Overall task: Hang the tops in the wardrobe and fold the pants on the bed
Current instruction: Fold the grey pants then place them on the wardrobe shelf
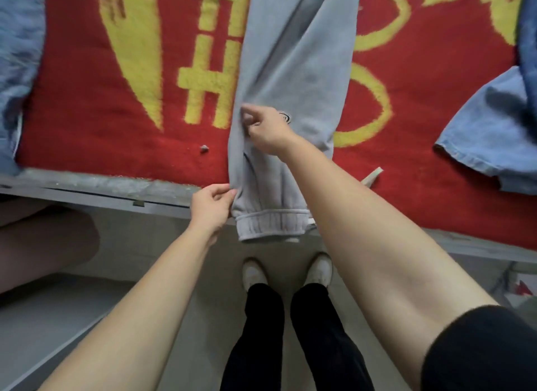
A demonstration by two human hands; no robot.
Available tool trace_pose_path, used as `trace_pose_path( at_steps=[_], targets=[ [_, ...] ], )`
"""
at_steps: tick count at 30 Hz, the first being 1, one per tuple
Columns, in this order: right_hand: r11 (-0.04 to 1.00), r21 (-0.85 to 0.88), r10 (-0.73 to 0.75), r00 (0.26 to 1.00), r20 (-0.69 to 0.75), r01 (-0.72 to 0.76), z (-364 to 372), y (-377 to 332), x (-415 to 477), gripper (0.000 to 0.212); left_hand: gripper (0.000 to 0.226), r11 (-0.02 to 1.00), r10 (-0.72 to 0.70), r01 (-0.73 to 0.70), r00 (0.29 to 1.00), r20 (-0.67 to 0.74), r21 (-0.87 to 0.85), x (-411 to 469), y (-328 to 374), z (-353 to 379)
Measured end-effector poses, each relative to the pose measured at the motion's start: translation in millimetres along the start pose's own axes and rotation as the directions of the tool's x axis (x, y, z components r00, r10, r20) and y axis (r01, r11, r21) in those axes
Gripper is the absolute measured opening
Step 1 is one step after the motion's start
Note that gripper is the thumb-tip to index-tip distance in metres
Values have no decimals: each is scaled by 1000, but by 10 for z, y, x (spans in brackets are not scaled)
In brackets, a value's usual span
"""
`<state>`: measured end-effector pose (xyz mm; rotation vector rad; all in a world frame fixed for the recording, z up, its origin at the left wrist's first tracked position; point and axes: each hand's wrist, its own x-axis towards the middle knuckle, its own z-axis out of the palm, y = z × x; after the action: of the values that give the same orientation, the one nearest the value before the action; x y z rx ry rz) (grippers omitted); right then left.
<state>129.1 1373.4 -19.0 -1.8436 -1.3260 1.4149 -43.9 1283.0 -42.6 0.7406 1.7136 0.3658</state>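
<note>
Grey sweatpants [293,62] lie lengthwise across the bed, legs stacked, with the elastic waistband [270,225] hanging over the near edge. My left hand [210,209] pinches the left edge of the pants just above the waistband. My right hand [267,129] pinches the same left edge farther up, near a small dark logo. A white drawstring [372,177] pokes out on the right side.
The bed is covered by a red blanket with yellow patterns [116,99]. Blue denim garments lie at the left [17,56] and at the right [491,134]. The grey bed frame edge [101,191] runs across. My feet in white shoes [286,270] stand on the tiled floor.
</note>
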Motion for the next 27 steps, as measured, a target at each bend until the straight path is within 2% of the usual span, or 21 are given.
trace_pose_path(
  at_steps=[1,2,4,6,8,9,11,12,14,16,18,20,21,24,27],
  targets=[
    [997,-73,31,998,56,-27,39,83,-13,44,11,999,-1,2,1000,-29,36,54,-71,-31],
    [990,-137,35,999,38,-29,56,174,-51,47,11,998,4,0,999,-52,69,112,-137,-41],
    [980,-198,-42,987,-156,11,37,360,-188,48,31,991,23,-10,995,-94,137,175,-160,-12],
    [941,-322,-226,902,-367,105,-99,588,-339,46,47,976,76,-49,990,-121,212,90,-40,79],
    [844,-536,-312,831,-461,20,-293,788,-462,45,49,904,254,-168,951,-178,392,24,63,171],
    [786,-615,-280,848,-450,-66,-367,882,-498,48,50,844,365,-239,911,-189,480,6,121,212],
    [690,-701,-76,945,-318,-180,-463,1047,-550,63,58,712,532,-353,835,-139,607,30,265,310],
    [675,-714,27,973,-230,-187,-496,1116,-560,69,61,621,589,-396,805,-69,676,106,328,368],
    [673,-720,131,985,-114,-172,-537,1210,-551,74,63,343,663,-485,732,158,804,270,506,474],
    [648,-737,133,982,-137,-190,-563,1205,-508,75,62,88,677,-569,636,370,818,488,695,550],
    [655,-732,-3,968,-252,-189,-614,1119,-430,69,60,-18,675,-596,585,450,803,723,938,573],
    [664,-733,-175,923,-342,-146,-736,1014,-266,63,59,-49,683,-585,572,455,809,965,1260,589],
    [653,-746,-212,914,-347,-131,-837,952,-133,64,59,-67,678,-579,571,463,812,1069,1449,609],
    [587,-797,-163,943,-291,-145,-1187,808,364,69,58,-88,617,-564,617,489,821,1354,1961,734],
    [602,-787,-52,976,-211,-138,-1377,898,720,75,59,-23,463,-533,744,481,846,1690,2201,863]
  ],
)
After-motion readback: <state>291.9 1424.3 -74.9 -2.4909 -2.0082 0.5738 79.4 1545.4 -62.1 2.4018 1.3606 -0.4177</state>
